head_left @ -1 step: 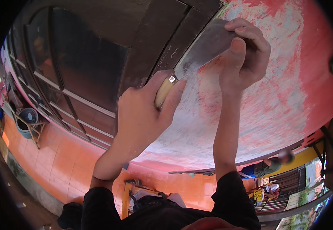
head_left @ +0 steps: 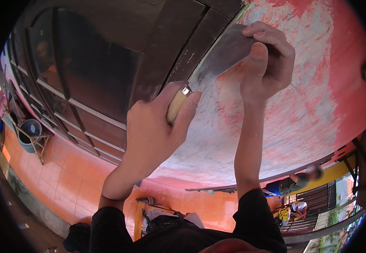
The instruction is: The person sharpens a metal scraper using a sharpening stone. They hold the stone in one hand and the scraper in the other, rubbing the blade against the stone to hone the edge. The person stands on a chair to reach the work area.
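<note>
Both hands on a wood-handled scraper (head_left: pixel 224 52), blade at 1 o'clock by the dark brown frame (head_left: pixel 183 50).
L hand (head_left: pixel 151 126), just off ctr twd 9 o'clock, is closed round the wooden handle (head_left: pixel 177 106), thumb and forefinger either side nr the shiny ferrule (head_left: pixel 186 90); R hand (head_left: pixel 273 63), at 2 o'clock, is half open, bent fingers at the blade's far end; can't tell if thumb pinches it. Blade slants twd 1 o'clock, long edge alongside frame, over the patchy red/grey wall (head_left: pixel 284 126); exact contact w/ wall unclear. Glass pane (head_left: pixel 96 63) at 10 o'clock, bucket (head_left: pixel 26 144) at 9, orange tiled floor (head_left: pixel 71 181) at 8, another person (head_left: pixel 290 186) at 4.
</note>
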The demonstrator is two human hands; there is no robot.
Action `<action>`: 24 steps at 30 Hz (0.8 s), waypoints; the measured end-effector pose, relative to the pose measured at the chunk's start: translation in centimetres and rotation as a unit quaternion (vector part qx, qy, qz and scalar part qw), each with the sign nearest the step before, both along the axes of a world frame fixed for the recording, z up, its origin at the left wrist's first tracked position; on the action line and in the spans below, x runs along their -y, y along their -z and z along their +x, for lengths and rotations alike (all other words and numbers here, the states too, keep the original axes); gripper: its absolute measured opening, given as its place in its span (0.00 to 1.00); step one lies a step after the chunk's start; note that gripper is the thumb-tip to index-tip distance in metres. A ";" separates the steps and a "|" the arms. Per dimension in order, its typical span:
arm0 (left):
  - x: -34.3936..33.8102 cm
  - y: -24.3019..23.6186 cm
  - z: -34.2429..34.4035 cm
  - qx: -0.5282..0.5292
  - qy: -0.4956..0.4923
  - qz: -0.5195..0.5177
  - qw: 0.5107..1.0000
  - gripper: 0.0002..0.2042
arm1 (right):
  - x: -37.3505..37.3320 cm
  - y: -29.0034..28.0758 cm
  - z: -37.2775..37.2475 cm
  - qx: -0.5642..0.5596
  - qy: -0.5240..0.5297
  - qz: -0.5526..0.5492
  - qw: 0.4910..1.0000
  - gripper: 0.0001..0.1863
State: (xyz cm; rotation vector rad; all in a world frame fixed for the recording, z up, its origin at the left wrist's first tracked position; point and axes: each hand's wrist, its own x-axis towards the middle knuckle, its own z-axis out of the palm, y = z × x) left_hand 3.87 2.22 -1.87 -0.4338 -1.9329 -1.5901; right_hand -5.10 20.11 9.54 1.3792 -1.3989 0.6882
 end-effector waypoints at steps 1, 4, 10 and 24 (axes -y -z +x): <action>0.5 0.0 0.6 0.019 0.005 -0.007 1.000 0.14 | 0.2 0.0 0.1 0.003 -0.003 0.004 1.000 0.11; 1.2 -1.1 0.6 0.026 0.007 -0.010 1.000 0.14 | 0.2 -0.2 -0.1 -0.004 -0.003 0.004 1.000 0.10; 0.2 -1.1 -1.2 -0.035 -0.021 -0.023 0.999 0.15 | 0.8 -0.6 -1.0 -0.039 0.000 -0.041 0.998 0.13; 0.7 -1.8 0.9 0.018 0.011 -0.018 1.000 0.22 | -0.6 -0.5 -0.9 0.018 -0.042 0.010 0.999 0.24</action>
